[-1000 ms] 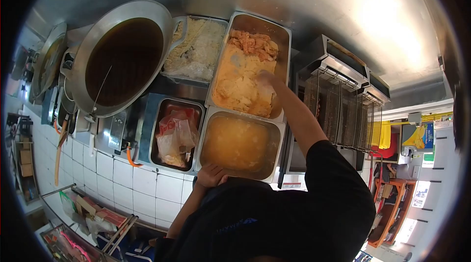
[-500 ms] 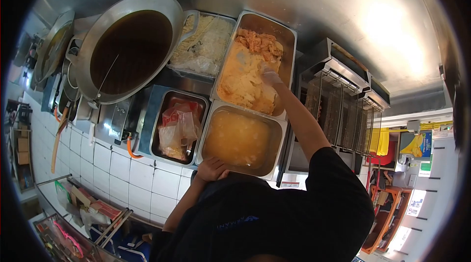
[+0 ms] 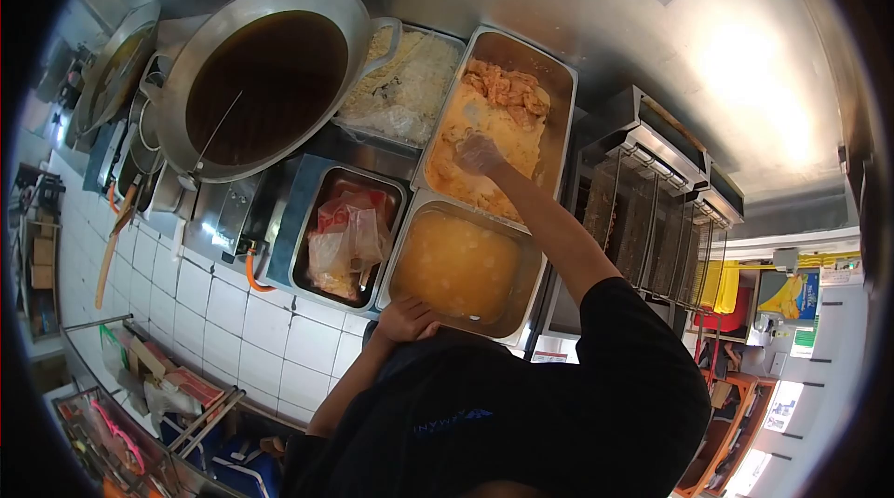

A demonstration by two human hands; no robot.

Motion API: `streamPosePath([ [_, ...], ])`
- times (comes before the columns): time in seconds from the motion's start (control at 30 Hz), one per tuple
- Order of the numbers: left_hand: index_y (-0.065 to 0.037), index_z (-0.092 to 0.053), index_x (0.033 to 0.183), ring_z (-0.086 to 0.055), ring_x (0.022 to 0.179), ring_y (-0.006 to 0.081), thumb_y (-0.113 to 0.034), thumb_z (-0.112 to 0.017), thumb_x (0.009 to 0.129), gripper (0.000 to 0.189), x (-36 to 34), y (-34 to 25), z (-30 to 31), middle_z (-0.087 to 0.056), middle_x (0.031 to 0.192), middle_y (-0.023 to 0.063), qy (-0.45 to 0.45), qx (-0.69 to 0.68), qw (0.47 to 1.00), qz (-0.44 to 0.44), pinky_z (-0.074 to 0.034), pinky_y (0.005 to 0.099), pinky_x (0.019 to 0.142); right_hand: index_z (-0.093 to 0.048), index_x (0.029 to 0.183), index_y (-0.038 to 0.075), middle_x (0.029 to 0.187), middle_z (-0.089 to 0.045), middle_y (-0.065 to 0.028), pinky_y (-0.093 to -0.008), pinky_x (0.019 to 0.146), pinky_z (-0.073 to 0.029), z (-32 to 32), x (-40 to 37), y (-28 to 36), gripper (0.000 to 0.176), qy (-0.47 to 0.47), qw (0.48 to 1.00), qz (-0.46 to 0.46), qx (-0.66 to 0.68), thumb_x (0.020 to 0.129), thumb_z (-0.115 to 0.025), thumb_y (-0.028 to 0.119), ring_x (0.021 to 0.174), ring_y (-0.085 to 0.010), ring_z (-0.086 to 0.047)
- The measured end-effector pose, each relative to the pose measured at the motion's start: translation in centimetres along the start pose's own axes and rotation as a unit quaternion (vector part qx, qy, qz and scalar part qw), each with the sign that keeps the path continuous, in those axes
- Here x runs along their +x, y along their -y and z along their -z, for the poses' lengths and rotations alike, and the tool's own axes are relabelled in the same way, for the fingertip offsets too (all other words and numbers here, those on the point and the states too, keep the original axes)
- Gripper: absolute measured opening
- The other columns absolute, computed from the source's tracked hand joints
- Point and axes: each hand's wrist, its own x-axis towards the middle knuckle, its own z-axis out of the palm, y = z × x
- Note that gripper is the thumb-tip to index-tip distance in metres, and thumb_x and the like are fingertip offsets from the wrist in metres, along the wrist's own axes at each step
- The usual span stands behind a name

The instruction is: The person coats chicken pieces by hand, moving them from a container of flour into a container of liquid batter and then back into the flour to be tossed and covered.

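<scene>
My right hand (image 3: 480, 153), caked in pale flour, is down in the orange-tinted breading of a deep steel tray (image 3: 562, 79). It lies near the tray's middle; whether it holds anything I cannot tell. Several coated chicken pieces (image 3: 507, 88) are piled at the tray's far end. My left hand (image 3: 405, 319) rests on the near rim of a second steel tray (image 3: 521, 298), fingers curled over the edge. That tray holds yellow liquid batter (image 3: 456, 265).
A big wok of dark oil (image 3: 265, 74) sits at the far left with a thin rod leaning in it. Between it and the breading stands a tray of white crumbs (image 3: 405, 79). A tray with plastic bags (image 3: 345, 237) is beside the batter. Wire fry baskets (image 3: 652, 214) stand to the right.
My right hand has slid from the right side of the breading tray toward its middle. The left hand has stayed on the batter tray's rim.
</scene>
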Motion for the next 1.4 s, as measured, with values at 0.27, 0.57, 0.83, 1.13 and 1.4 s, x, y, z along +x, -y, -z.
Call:
streamPosePath([
  [0.27,-0.011,-0.068,0.080,-0.064,0.073,0.0229,-0.026,-0.070,0.091,0.019,0.2,-0.1,0.5,-0.062,0.075,0.0041,-0.003,0.006,1.000,-0.004,-0.052,0.0356,0.067,-0.071,0.116,0.002,0.127,-0.066,-0.0214,-0.0454,0.094,-0.052,4.3,0.8,2.3,0.054,0.118,0.986,-0.041,0.109,0.088,-0.064,0.048,0.117,-0.0347,-0.064],
  [0.57,-0.011,-0.069,0.081,-0.065,0.073,0.0225,-0.025,-0.072,0.090,0.017,-0.1,-0.2,0.5,-0.064,0.076,0.0045,-0.010,0.012,1.000,-0.001,-0.052,0.0344,0.068,-0.071,0.100,0.005,0.107,-0.071,-0.0150,-0.0406,0.088,-0.054,5.8,-1.3,-3.2,0.032,-0.107,0.979,-0.065,0.161,0.080,-0.068,0.030,0.098,-0.0318,-0.067],
  [0.83,-0.011,-0.069,0.078,-0.064,0.072,0.0219,-0.025,-0.072,0.089,0.018,0.3,-0.4,0.5,-0.063,0.074,0.0041,-0.024,0.010,1.000,-0.006,-0.051,0.0351,0.067,-0.073,0.099,0.008,0.102,-0.072,-0.0103,-0.0389,0.084,-0.055,6.8,-3.2,-9.5,0.027,-0.163,0.926,0.048,0.338,0.082,-0.070,0.028,0.094,-0.0281,-0.068],
  [1.13,-0.011,-0.066,0.075,-0.064,0.070,0.0237,-0.025,-0.071,0.090,0.021,0.3,-0.3,0.7,-0.061,0.072,0.0055,-0.021,-0.001,1.000,-0.014,-0.051,0.0367,0.065,-0.052,0.149,0.013,0.153,-0.049,-0.0149,-0.0412,0.121,-0.029,11.9,-11.3,-4.1,0.070,0.058,0.994,-0.088,0.042,0.089,-0.065,0.047,0.146,-0.0325,-0.038],
  [1.4,-0.010,-0.066,0.072,-0.063,0.067,0.0243,-0.026,-0.071,0.088,0.023,0.3,-0.5,0.6,-0.060,0.069,0.0047,-0.006,-0.030,0.999,-0.016,-0.052,0.0376,0.063,-0.043,0.157,0.024,0.164,-0.038,-0.0058,-0.0410,0.127,-0.018,11.8,-21.3,1.0,0.067,0.037,0.981,-0.067,0.177,0.098,-0.051,0.054,0.155,-0.0261,-0.028],
])
